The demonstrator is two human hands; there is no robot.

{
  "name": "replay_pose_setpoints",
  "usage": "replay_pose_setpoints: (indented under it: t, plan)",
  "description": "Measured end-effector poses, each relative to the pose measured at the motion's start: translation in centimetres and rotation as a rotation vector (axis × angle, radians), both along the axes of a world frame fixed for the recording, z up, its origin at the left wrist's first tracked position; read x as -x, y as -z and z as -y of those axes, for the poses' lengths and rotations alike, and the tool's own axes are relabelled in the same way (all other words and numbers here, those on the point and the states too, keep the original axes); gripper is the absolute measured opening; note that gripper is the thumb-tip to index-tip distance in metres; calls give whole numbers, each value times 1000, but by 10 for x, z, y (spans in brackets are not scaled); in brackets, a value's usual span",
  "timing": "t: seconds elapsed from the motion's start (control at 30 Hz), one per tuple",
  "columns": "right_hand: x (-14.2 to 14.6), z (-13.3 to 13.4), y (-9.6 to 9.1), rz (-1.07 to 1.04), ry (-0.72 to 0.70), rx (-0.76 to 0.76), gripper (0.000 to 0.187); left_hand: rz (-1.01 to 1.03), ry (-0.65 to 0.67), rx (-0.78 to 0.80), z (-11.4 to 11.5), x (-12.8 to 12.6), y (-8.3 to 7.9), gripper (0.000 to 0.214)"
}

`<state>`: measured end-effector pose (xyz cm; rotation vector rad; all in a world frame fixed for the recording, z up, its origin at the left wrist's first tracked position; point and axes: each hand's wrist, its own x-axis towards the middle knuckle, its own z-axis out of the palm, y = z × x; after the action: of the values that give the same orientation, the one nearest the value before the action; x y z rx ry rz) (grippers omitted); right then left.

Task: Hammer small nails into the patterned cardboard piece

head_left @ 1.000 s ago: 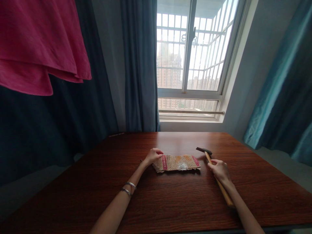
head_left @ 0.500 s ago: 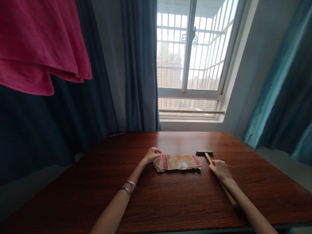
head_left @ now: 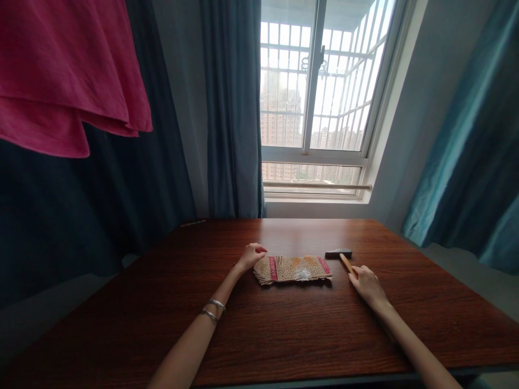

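Observation:
A flat patterned packet (head_left: pixel 292 268), tan with dots and red bands, lies on the dark wooden table (head_left: pixel 284 329). My left hand (head_left: pixel 250 256) has curled fingers resting on the packet's left end, with two bracelets (head_left: pixel 211 310) on the wrist. A hammer (head_left: pixel 339 253) with a dark head and a wooden handle lies flat on the table just right of the packet. My right hand (head_left: pixel 367 285) lies over the handle with its fingers closed around it. The rest of the handle is hidden under my hand and forearm.
The table's far edge meets a wall below a barred window (head_left: pixel 320 97). Blue curtains (head_left: pixel 233 108) hang on both sides of the window. A red cloth (head_left: pixel 68 70) hangs at the upper left. The table's front edge runs along the bottom of the view.
The hammer's head was raised off the table a second ago; it has come down and now lies flat. My right hand lowered with it. My left hand stayed on the packet.

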<state>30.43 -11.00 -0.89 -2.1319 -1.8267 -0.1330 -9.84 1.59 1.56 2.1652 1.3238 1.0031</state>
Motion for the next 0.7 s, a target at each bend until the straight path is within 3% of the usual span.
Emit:
replay_pose_setpoints:
  t: [0.17,0.3,0.53,0.7]
  plan:
    - [2,1,2,21,6,-22,28,77,-49,-1,-2,-1,-1,25]
    - [5,2,1,50,12,-20,26,106,-104,59,-1,13,-9,29]
    - [0,4,-1,2,-1,-22,32,-222,-74,169,14,78,-34,26]
    - [-10,16,-9,-64,-26,-83,42,-459,5,269,34,113,-40,26]
